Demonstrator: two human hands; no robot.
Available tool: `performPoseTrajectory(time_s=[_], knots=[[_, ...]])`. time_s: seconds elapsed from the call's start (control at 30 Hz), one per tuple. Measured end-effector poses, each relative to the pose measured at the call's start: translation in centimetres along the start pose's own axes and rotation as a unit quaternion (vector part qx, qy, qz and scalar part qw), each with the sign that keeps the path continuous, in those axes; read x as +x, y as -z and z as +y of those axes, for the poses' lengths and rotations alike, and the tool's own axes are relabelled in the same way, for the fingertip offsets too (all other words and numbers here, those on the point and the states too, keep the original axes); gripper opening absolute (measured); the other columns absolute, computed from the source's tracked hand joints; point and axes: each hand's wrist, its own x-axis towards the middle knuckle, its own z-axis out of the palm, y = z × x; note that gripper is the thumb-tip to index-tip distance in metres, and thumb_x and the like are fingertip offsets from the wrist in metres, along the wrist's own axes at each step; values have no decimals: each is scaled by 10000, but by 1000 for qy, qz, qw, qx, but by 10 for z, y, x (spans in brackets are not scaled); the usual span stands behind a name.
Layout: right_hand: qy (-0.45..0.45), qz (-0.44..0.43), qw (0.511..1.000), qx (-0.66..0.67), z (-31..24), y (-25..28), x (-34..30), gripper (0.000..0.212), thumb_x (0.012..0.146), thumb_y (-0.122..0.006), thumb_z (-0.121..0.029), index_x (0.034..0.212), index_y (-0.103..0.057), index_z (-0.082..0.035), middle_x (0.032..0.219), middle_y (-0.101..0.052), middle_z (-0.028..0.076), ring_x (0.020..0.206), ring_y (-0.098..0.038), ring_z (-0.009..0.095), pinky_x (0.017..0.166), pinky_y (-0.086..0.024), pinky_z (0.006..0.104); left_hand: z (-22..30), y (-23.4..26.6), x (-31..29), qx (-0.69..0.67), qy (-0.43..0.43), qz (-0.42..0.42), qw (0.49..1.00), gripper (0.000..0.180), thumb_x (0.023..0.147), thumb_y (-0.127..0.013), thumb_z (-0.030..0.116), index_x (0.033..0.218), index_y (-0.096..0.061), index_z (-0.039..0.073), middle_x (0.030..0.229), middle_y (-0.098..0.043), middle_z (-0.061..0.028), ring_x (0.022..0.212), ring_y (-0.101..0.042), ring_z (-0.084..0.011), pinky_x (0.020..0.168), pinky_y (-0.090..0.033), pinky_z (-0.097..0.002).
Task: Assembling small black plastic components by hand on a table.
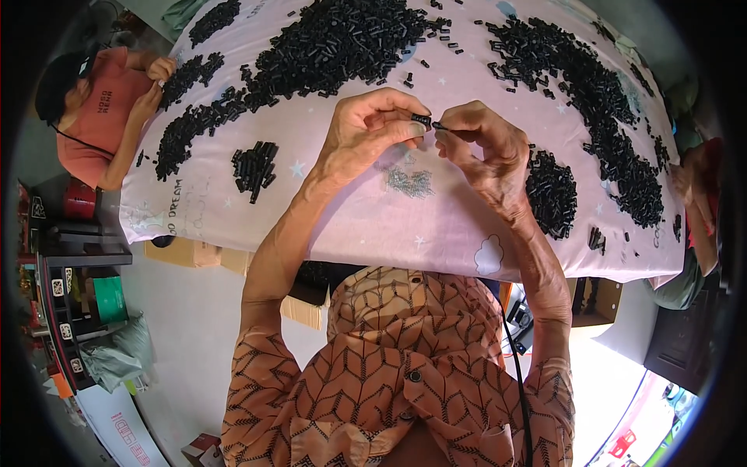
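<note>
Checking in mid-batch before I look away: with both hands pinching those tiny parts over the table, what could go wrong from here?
1. The small black piece is held only by fingertips of the left hand; if dropped, it could vanish among the black piles.
2. The thin part in the right hand may miss or bend.
3. The small metal springs could scatter off the pink cloth.

Pale floor (194, 311) across lower left of frame, evenly daylit. Dark shelving unit (66, 303) at left edge, green box (109, 298) on it. Cardboard boxes (191, 253) under table edge, centre left. Dark cabinet (685, 335) at lower right. Pink patterned cloth (436, 226) over table.
</note>
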Motion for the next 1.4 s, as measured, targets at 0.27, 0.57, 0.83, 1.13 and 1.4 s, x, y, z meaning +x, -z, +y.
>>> performPoseTrajectory(time_s=[0.27,0.57,0.83,1.13,1.4], knots=[[49,-5,997,-53,-5,-1,0,128,767,-643,98,847,-591,14,831,-640,74,721,-629,132,642,-529,258,-2,2,1,14,-13,-9,1000,196,815,-659,-33,1008,-635,-55,847,-668,-105,714,-644,-136,659,-532,-232],[98,-16,992,-78,-8,1,1,169,759,-635,115,890,-591,18,822,-633,95,678,-629,152,603,-527,260,-2,1,1,23,-31,-30,999,165,841,-645,-27,1000,-630,-70,841,-678,-124,735,-672,-150,640,-554,-236],[149,-36,980,-129,-10,2,-1,214,720,-636,105,917,-598,29,871,-619,129,712,-651,216,590,-547,307,0,1,0,30,-25,-32,999,150,847,-640,-16,988,-638,-68,811,-680,-125,727,-674,-153,632,-553,-234],[166,-47,975,-143,-10,0,-4,219,707,-640,116,909,-599,42,889,-627,148,746,-655,261,585,-541,336,5,-1,-2,69,-18,-32,997,143,838,-635,-34,975,-651,-73,769,-680,-134,628,-649,-140,579,-540,-236],[91,-35,993,-58,-1,-4,-5,180,758,-703,32,903,-598,7,856,-642,111,729,-652,201,600,-547,290,-4,5,2,-28,3,-36,999,162,777,-672,-10,935,-676,-47,875,-626,-82,781,-592,-132,705,-508,-250]])
